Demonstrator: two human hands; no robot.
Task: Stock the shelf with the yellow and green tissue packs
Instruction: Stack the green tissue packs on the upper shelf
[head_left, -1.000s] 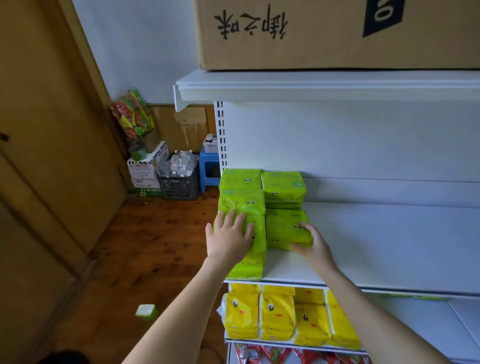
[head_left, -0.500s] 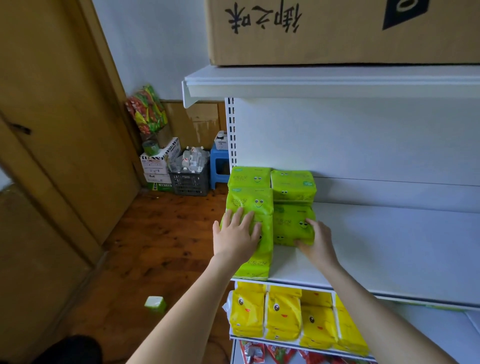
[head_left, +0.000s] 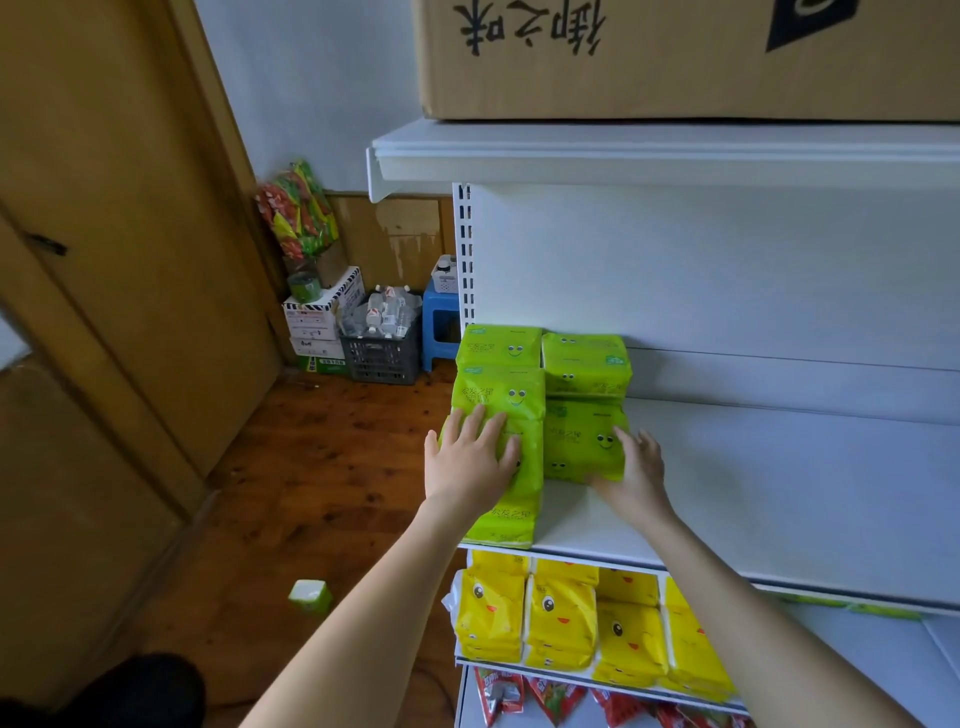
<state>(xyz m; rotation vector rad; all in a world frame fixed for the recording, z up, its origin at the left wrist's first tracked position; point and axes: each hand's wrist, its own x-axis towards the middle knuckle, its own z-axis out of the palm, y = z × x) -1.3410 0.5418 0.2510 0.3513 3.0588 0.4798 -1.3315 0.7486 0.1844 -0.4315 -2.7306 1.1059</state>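
Observation:
Green tissue packs (head_left: 501, 395) with smiley faces stand in two stacks at the left end of the white middle shelf (head_left: 779, 488). My left hand (head_left: 470, 460) lies flat, fingers straight, against the front of the left stack's front pack (head_left: 519, 506), which reaches the shelf's front edge. My right hand (head_left: 636, 470) rests against the right side and front corner of the lower right green pack (head_left: 582, 441). Yellow tissue packs (head_left: 561, 618) with faces fill the left part of the shelf below.
A big cardboard box (head_left: 675, 57) sits on the top shelf. Red snack bags (head_left: 545, 696) lie on the lowest shelf. On the wooden floor lie a small green pack (head_left: 310, 596), a crate of bottles (head_left: 382, 345), a blue stool (head_left: 440, 325) and boxes. A wooden door (head_left: 104, 260) stands left.
Both hands stay on the green packs; the right hand has slid slightly along the lower right pack's side. The view has shifted left and slightly up.

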